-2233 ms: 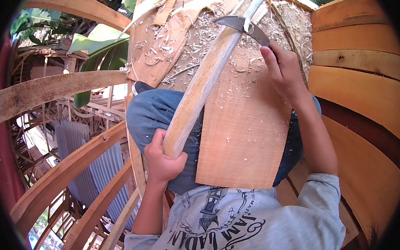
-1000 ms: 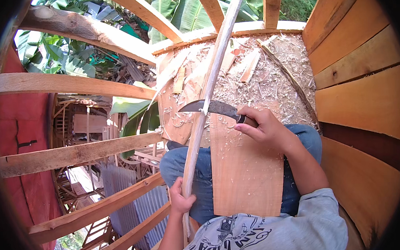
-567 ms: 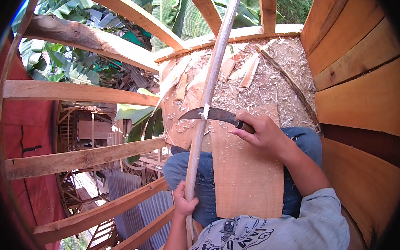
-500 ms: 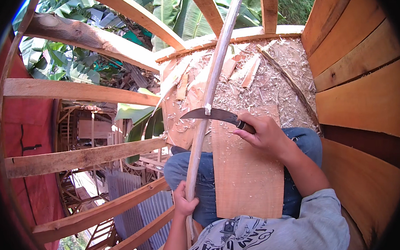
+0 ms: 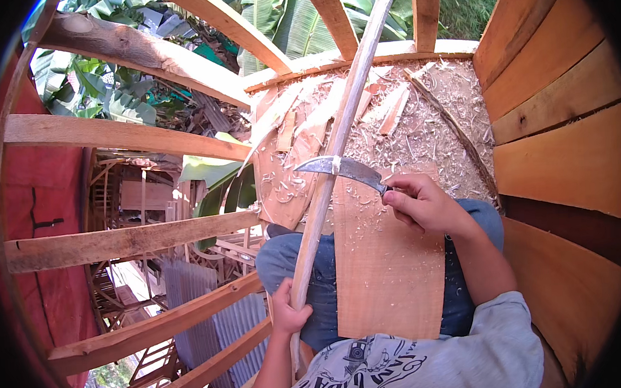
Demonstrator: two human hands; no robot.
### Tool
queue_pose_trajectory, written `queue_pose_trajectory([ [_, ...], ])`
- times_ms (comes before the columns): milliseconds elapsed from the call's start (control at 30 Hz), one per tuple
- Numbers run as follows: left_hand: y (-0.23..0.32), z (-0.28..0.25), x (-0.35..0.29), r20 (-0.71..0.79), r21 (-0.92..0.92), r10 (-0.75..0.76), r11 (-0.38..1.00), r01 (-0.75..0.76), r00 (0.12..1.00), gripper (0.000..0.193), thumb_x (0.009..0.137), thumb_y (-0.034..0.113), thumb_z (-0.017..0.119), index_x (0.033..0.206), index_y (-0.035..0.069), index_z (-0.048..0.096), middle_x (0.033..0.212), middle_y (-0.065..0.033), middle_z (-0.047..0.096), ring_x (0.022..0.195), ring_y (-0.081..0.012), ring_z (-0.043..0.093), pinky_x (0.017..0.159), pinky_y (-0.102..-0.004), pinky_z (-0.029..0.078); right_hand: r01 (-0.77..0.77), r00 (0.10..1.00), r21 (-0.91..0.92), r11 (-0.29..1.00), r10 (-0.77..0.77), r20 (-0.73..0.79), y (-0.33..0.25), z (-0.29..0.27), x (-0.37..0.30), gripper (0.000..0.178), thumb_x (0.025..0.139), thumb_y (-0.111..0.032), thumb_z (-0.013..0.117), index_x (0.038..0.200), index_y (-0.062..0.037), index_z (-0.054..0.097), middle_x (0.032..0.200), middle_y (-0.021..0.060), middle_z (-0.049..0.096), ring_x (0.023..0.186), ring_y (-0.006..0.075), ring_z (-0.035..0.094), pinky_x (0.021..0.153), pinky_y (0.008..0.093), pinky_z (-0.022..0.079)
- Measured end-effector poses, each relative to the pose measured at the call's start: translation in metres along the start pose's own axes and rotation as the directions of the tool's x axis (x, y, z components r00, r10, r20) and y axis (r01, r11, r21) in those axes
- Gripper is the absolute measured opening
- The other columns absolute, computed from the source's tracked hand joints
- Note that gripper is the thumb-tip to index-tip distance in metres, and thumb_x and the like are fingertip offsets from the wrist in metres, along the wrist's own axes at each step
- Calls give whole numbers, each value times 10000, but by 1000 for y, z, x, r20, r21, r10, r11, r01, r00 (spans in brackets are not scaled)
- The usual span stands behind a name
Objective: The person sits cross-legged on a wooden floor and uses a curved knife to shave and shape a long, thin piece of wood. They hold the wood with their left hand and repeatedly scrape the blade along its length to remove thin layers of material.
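A long pale wooden pole [image 5: 345, 115] slants from my lap up past the far railing. Near its lower end, my left hand [image 5: 288, 309] is closed around it beside my left knee. My right hand [image 5: 421, 203] grips the handle of a curved knife [image 5: 351, 169], most of that handle hidden by my fingers. The blade lies across the pole a little below its middle, its tip out to the left. A small pale curl of wood [image 5: 336, 165] sits where blade and pole meet. Under my right hand, a flat wooden board [image 5: 390, 274] rests over my lap.
Wood shavings [image 5: 419, 128] and split pieces [image 5: 393, 111] cover the floor ahead, with a thin dark stick [image 5: 454, 127] among them. Wooden rails [image 5: 130, 242] stand open on the left. A plank wall [image 5: 558, 167] rises close on my right. Banana leaves [image 5: 302, 26] show beyond.
The pole's far end has shifted right. The knife has moved slightly right and up in view, its blade now catching light, and my right wrist has turned. My left hand stays on the pole.
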State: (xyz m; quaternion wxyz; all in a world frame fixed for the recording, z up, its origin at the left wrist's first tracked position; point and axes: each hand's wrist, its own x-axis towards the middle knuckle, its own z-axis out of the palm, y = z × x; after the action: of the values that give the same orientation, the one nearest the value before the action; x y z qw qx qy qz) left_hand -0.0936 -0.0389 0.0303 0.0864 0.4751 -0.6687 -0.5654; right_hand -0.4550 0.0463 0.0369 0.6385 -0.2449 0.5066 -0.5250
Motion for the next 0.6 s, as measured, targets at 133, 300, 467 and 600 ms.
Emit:
queue_pose_trajectory([
  [133,5,4,3,-13,-41,17,999,-18,1000,332,571,1,579,877,58,464,636,61,407,538,-27,370,496,-194,287,183,977,-190,964,-199,-70,7,17,5,216,906,-225,608,934,-12,630,597,22,526,524,67,466,488,245,364],
  [300,9,6,2,-20,-60,4,998,-5,1000,330,568,-4,573,874,56,463,633,60,403,535,-29,368,493,-195,285,354,837,-535,768,-515,-186,17,22,10,239,866,-229,655,935,-3,625,610,105,551,522,189,523,528,303,425],
  [467,9,5,2,-17,-46,16,999,-16,1000,327,567,-9,570,869,56,461,628,62,400,529,-31,364,488,-194,281,291,850,-598,747,-488,-196,15,23,8,256,854,-245,671,945,-12,617,611,126,591,557,241,604,530,334,453],
  [600,7,5,3,-11,-44,37,998,-37,999,323,568,-11,568,864,59,461,625,65,398,526,-29,363,484,-194,280,272,847,-629,728,-492,-203,15,25,7,256,847,-249,679,925,-17,603,627,136,603,577,273,622,527,346,463],
])
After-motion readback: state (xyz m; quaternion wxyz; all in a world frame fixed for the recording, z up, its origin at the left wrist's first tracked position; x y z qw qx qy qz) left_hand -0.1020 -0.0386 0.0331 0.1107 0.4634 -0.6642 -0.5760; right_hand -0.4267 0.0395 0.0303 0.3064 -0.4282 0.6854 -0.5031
